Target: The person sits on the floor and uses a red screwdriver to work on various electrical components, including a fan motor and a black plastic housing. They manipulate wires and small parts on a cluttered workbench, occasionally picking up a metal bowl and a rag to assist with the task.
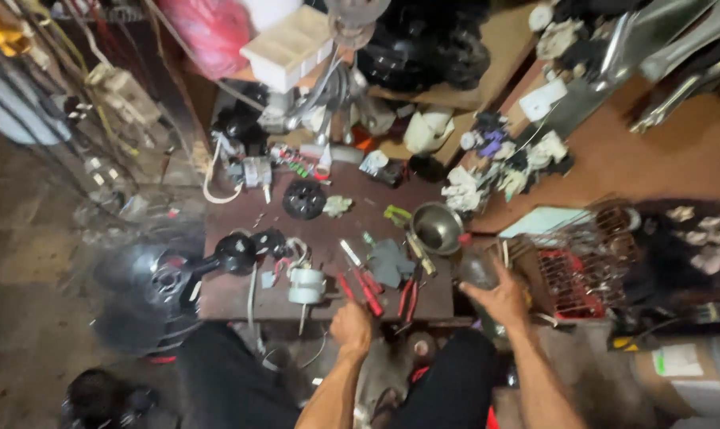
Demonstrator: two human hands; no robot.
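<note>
Left hand grasps red-handled pliers at the desk's front edge; their long axis points away and leftward, beyond the knuckles. Right hand grips a dark jar, upright, off the desk's right corner.

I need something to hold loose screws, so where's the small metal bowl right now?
In the head view, the metal bowl sits at the right end of the dark workbench, above the right hand, beside the wire basket.
</note>
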